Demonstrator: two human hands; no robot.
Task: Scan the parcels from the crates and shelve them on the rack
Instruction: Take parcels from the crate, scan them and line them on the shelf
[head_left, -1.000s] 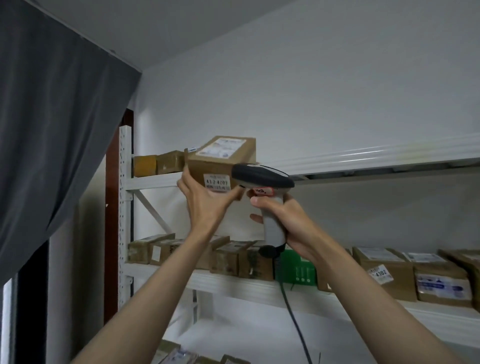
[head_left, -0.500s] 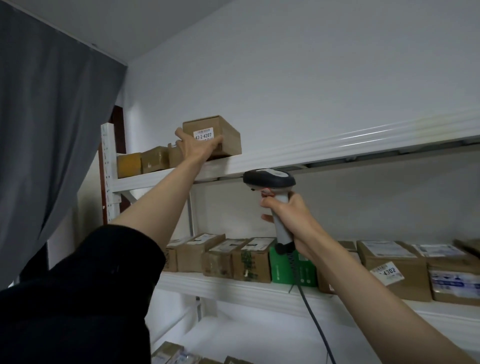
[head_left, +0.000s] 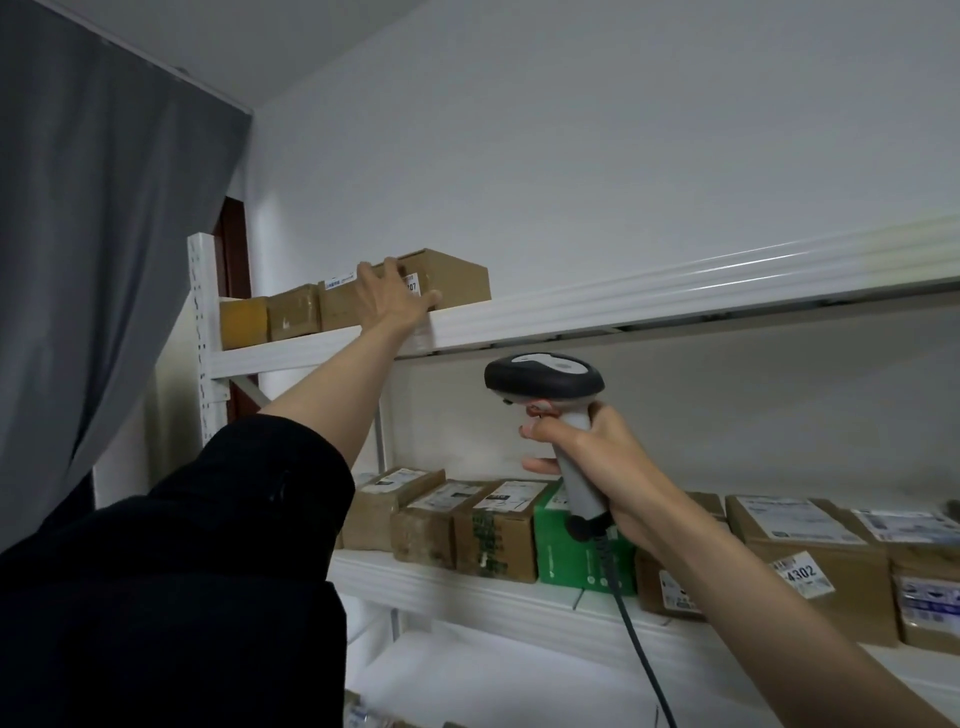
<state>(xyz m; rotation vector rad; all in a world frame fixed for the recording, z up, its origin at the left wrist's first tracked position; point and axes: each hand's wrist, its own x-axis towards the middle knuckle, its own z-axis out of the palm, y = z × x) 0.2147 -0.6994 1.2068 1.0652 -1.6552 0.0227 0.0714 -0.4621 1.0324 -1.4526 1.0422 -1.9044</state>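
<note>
Up on the top shelf (head_left: 571, 317) of the white rack (head_left: 205, 364) sits the brown box (head_left: 447, 278) I am putting away. It stands at the right end of a short row, just beside three other small boxes (head_left: 293, 314). My left hand (head_left: 387, 299) is flat against the front of the box, fingers straight, thumb down by the shelf edge. It covers part of a white sticker (head_left: 411, 285) with numbers on it. My right hand (head_left: 597, 467) is lower down and wraps tight around the grey handle of the scanner (head_left: 545, 382). Its black head points left, and its dark cord (head_left: 636, 649) hangs down. On the middle shelf (head_left: 467, 587) behind the scanner I see more boxes in a row, one of them a green box (head_left: 566, 551). A grey curtain (head_left: 98, 249) hangs on the left.
</note>
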